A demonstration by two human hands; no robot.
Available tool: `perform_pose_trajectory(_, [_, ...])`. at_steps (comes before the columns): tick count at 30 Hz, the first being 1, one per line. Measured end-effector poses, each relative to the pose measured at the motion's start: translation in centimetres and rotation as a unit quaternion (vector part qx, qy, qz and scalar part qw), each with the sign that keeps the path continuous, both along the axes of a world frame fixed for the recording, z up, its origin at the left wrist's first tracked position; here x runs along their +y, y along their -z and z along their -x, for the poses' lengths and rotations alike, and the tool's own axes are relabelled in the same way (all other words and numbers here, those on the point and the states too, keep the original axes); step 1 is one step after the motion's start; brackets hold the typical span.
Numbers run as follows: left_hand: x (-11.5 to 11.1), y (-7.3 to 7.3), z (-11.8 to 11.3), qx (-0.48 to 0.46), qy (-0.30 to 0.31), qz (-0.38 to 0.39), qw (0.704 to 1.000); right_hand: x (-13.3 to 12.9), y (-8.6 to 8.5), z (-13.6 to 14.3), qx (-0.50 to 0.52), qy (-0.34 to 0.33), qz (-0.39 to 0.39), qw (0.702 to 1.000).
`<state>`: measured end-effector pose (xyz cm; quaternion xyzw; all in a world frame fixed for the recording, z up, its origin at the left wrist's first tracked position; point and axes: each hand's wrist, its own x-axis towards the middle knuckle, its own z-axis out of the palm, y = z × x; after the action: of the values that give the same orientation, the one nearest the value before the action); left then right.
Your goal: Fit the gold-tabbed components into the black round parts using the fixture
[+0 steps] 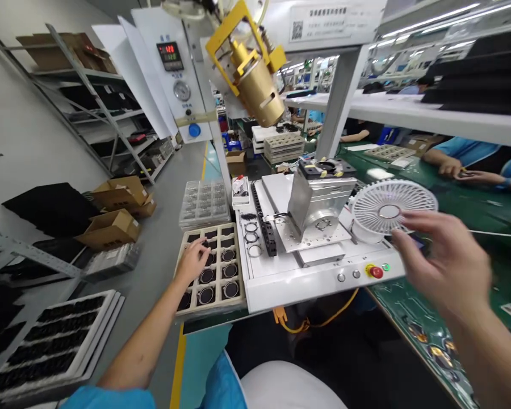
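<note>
Several round black parts (206, 276) sit in the compartments of a beige tray (241, 295), at the left edge of the white machine base (298, 284). Over the tray's far half reaches the left hand (191, 263), its grip bent down with the fingertips close together at the parts; whether it pinches 1 of them, I cannot tell. Just beyond the tray stands a stack of clear plastic trays (204, 200)

On the base, right of the tray, 3 thin rings (254, 250) lie in a line, next to a black segmented strip (264, 227) and near a small white box (241, 199) at the far edge. Further right a metal fixture (310, 207) stands on its plate, with a gold cylinder (262, 96) hanging tilted above and behind it. A display (169, 55) at upper left shows a red 120

A round white fan (368, 210) stands right of the fixture. In front of it hovers the right hand (455, 267), blurred, its grip spread, thumb and forefinger apart with nothing between them. Near it, a red button (376, 272) sits on the front of the base. Past the fan, 1 person in blue (477, 156) works at the green desk (464, 196)
</note>
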<state>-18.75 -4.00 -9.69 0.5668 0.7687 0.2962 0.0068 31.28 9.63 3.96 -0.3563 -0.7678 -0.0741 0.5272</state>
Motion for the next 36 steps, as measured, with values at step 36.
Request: perform_pose_trajectory(36, [9.0,-17.5,-14.1,-0.047,0.175,-0.316,0.931,-9.7,15.3,-2.4,0.224,-0.143,0.496,0.827])
